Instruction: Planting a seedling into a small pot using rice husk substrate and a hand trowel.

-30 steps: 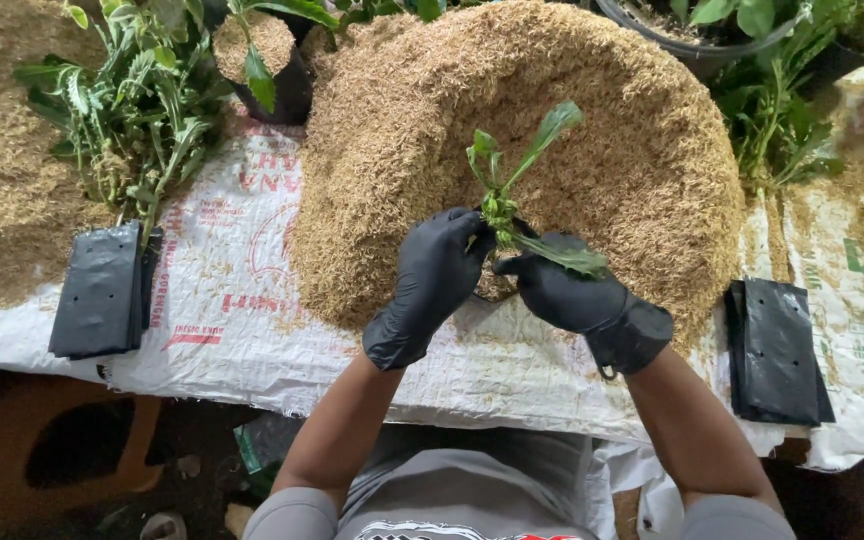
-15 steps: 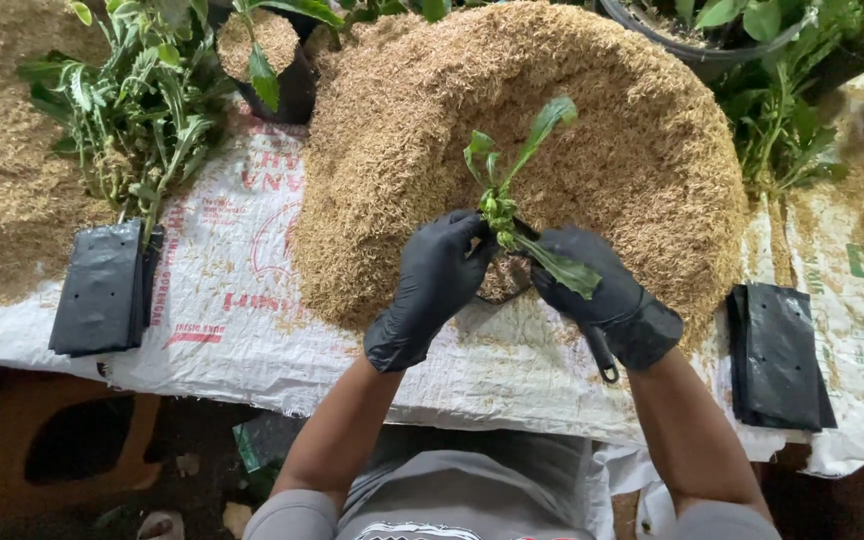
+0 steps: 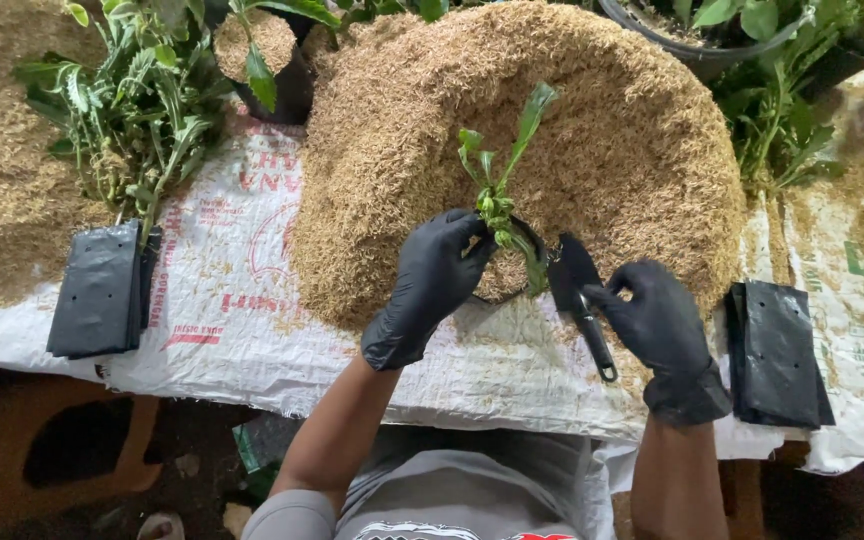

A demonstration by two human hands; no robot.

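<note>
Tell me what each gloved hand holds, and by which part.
Left hand steadies the small green seedling at its base, by the black bag's rim. Right hand grips a black-bladed hand trowel partway down its handle.

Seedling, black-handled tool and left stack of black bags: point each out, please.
Seedling [image 3: 497,190], head view, on its green leaves above the left hand.
Black-handled tool [image 3: 584,310], head view, mid-handle by the right hand.
Left stack of black bags [image 3: 97,290], head view, top bag's middle.

two gloved hands (both black) [image 3: 432,285] [image 3: 657,325], one seedling [image 3: 497,190], one small trowel [image 3: 582,300], two stacks of black grow bags [image 3: 100,290] [image 3: 777,350]
</note>
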